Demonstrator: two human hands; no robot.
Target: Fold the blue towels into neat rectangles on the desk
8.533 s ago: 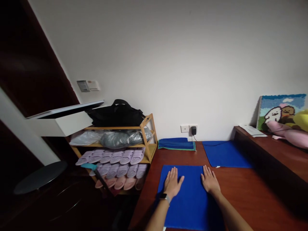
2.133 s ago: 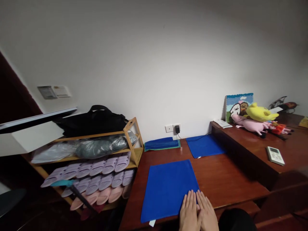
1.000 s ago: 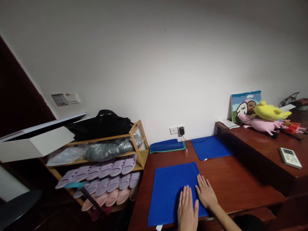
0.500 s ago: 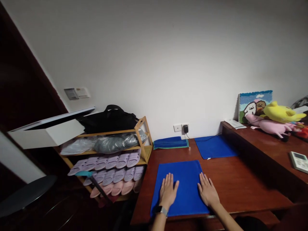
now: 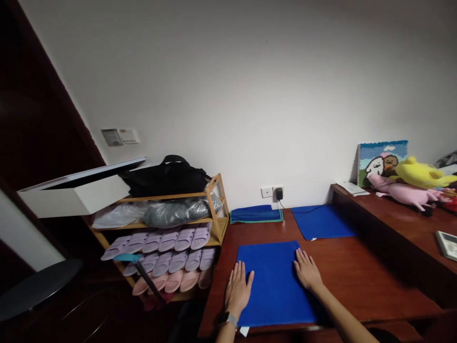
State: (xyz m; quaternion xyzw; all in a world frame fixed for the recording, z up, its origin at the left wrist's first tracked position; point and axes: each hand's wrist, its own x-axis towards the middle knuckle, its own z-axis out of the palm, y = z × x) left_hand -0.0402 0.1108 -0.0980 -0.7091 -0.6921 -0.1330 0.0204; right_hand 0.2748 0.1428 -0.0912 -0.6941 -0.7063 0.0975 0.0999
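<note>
A blue cloth (image 5: 273, 283) lies spread on the brown wooden table (image 5: 357, 276), a small white tag at its front left corner. My left hand (image 5: 238, 288) rests flat over the cloth's left edge, thumb apart, a watch on the wrist. Over the right edge, near the far right corner, my right hand (image 5: 307, 270) lies flat with fingers stretched. Neither hand grips anything. Farther back are a second spread blue cloth (image 5: 321, 221) and a folded blue cloth with green edging (image 5: 255, 214).
On the left, a wooden rack (image 5: 217, 209) holds slippers (image 5: 178, 238), plastic-wrapped things and a black bag (image 5: 167, 178). Plush toys (image 5: 410, 188) and a white device (image 5: 448, 244) lie on the raised surface at right. A black plug (image 5: 279, 193) sits in the wall socket.
My left hand has slid left to the cloth's edge, uncovering more cloth and the front tag. My right hand has moved slightly towards the far right corner. The view has shifted a little.
</note>
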